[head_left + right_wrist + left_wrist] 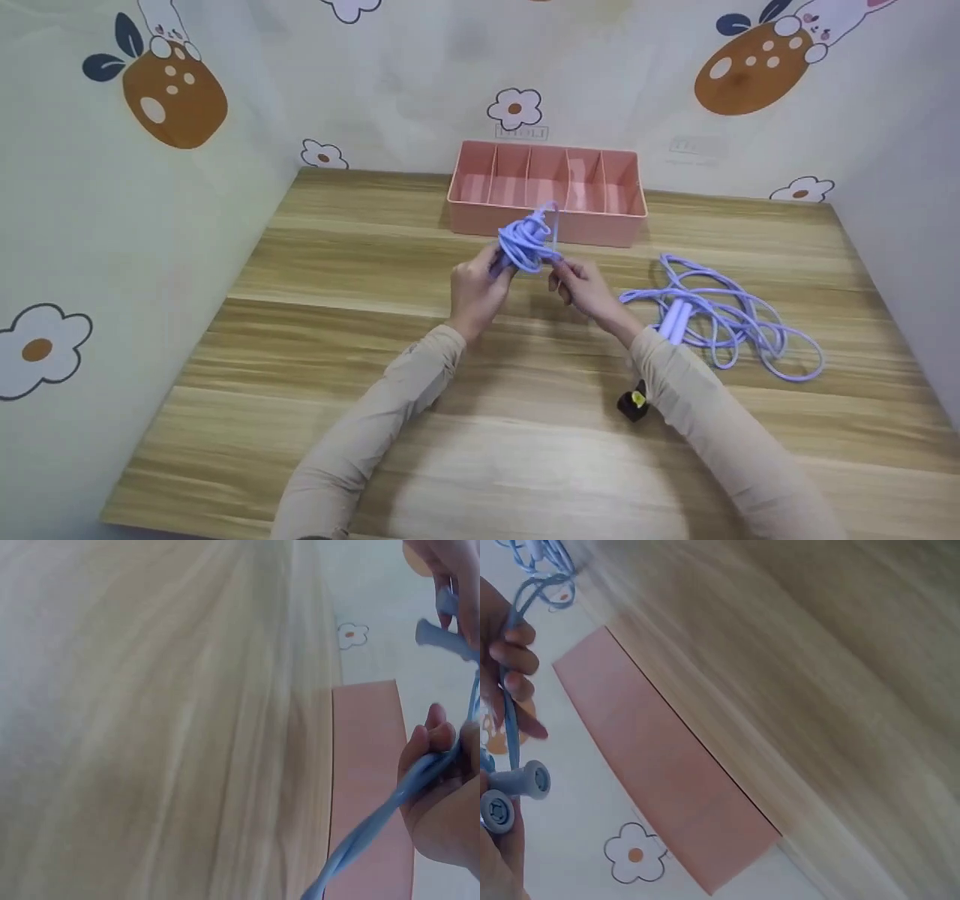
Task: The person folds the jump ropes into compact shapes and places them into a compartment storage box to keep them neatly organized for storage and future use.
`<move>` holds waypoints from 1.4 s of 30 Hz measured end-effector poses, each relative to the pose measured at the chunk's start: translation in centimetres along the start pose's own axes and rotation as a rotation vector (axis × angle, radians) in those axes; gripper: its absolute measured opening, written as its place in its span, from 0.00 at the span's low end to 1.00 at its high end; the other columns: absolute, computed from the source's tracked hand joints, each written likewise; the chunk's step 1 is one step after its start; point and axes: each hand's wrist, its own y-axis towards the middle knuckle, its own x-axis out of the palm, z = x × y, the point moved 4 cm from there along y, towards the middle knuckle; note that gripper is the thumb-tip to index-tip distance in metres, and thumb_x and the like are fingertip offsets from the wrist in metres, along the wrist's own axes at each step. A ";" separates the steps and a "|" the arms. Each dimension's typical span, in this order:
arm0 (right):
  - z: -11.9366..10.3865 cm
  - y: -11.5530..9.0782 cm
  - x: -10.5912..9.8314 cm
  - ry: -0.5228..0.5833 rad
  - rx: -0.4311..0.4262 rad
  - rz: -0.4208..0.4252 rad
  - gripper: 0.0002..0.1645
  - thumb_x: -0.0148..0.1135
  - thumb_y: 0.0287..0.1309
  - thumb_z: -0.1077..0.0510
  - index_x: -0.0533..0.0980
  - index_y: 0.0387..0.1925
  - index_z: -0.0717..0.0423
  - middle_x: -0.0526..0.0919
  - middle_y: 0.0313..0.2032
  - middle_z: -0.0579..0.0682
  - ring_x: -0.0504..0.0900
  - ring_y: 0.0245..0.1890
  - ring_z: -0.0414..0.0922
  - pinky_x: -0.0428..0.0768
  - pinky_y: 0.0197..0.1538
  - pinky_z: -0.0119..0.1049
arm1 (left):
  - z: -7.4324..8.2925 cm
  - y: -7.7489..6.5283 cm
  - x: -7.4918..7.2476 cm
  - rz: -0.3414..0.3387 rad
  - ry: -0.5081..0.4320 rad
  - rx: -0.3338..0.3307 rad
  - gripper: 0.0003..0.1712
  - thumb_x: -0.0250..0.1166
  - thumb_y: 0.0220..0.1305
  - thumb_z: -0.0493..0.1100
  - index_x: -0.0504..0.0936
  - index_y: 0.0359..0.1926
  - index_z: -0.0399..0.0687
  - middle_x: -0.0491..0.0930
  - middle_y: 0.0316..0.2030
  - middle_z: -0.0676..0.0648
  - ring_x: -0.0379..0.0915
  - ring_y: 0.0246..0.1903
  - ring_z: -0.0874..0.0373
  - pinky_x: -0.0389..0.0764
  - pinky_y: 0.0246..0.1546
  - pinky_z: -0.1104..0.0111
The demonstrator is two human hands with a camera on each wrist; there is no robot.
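My left hand grips the handles of a lilac-blue jump rope, whose cord is wound in several loops around them. The left wrist view shows the round ends of two handles side by side. Just to the right, my right hand pinches the cord near the bundle. Seen from the right wrist, doubled cord runs through the curled fingers and trails down. A second jump rope of the same colour lies loosely coiled on the table, partly behind the right forearm.
A pink box with several compartments stands against the back wall, right behind the hands. The wooden table is bounded by patterned walls at the left, back and right. A small black item with a yellow mark shows beside the right sleeve.
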 end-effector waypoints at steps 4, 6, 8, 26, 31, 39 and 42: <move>0.4 -0.6 0.7 -0.037 -0.018 -0.046 0.17 0.39 0.67 0.63 0.70 0.25 0.67 0.70 0.17 0.47 0.62 0.11 0.33 0.59 0.15 0.23 | -1.5 0.6 0.0 -0.001 0.032 -0.149 0.12 0.69 0.47 0.38 0.80 0.34 0.38 0.84 0.30 0.43 0.80 0.26 0.53 0.78 0.26 0.63; 0.4 -1.0 0.9 -0.129 -0.053 -0.060 0.18 0.41 0.67 0.63 0.69 0.25 0.71 0.70 0.16 0.50 0.62 0.11 0.33 0.60 0.15 0.24 | -2.2 0.9 -0.1 -0.003 0.037 -0.211 0.13 0.69 0.48 0.39 0.81 0.35 0.38 0.84 0.32 0.43 0.81 0.29 0.52 0.79 0.29 0.63; 0.3 -1.3 0.8 -0.247 -0.094 -0.059 0.19 0.42 0.67 0.62 0.69 0.26 0.73 0.70 0.17 0.53 0.61 0.12 0.34 0.59 0.16 0.25 | -2.8 1.1 -0.3 -0.003 0.045 -0.265 0.13 0.69 0.48 0.39 0.80 0.36 0.38 0.84 0.33 0.43 0.81 0.32 0.51 0.79 0.32 0.63; -3.3 -6.1 -0.3 -0.868 -0.611 0.066 0.13 0.58 0.57 0.64 0.76 0.44 0.64 0.78 0.26 0.49 0.76 0.24 0.44 0.76 0.27 0.39 | -4.1 2.6 -1.2 0.007 0.180 -0.349 0.11 0.67 0.50 0.39 0.80 0.35 0.38 0.83 0.31 0.43 0.79 0.29 0.44 0.76 0.27 0.56; -4.0 -6.9 -0.9 -0.885 -0.609 0.077 0.14 0.57 0.57 0.65 0.75 0.46 0.64 0.77 0.27 0.50 0.75 0.23 0.43 0.75 0.25 0.37 | -4.0 3.0 -1.6 0.017 0.176 -0.334 0.11 0.67 0.51 0.39 0.80 0.36 0.38 0.83 0.31 0.41 0.79 0.29 0.44 0.76 0.27 0.55; -4.9 -7.9 -2.5 -0.843 -0.609 0.140 0.15 0.59 0.55 0.65 0.78 0.46 0.62 0.82 0.30 0.52 0.79 0.29 0.44 0.78 0.30 0.38 | -4.9 3.9 -3.0 0.018 0.179 -0.427 0.10 0.64 0.54 0.38 0.80 0.38 0.38 0.83 0.35 0.40 0.78 0.34 0.43 0.76 0.33 0.55; -5.5 -8.2 -2.9 -0.865 -0.663 0.140 0.14 0.61 0.53 0.66 0.78 0.44 0.62 0.82 0.30 0.52 0.80 0.30 0.45 0.79 0.31 0.38 | -5.3 4.0 -3.3 -0.012 0.186 -0.459 0.11 0.63 0.54 0.37 0.79 0.40 0.38 0.82 0.37 0.40 0.78 0.35 0.43 0.76 0.34 0.55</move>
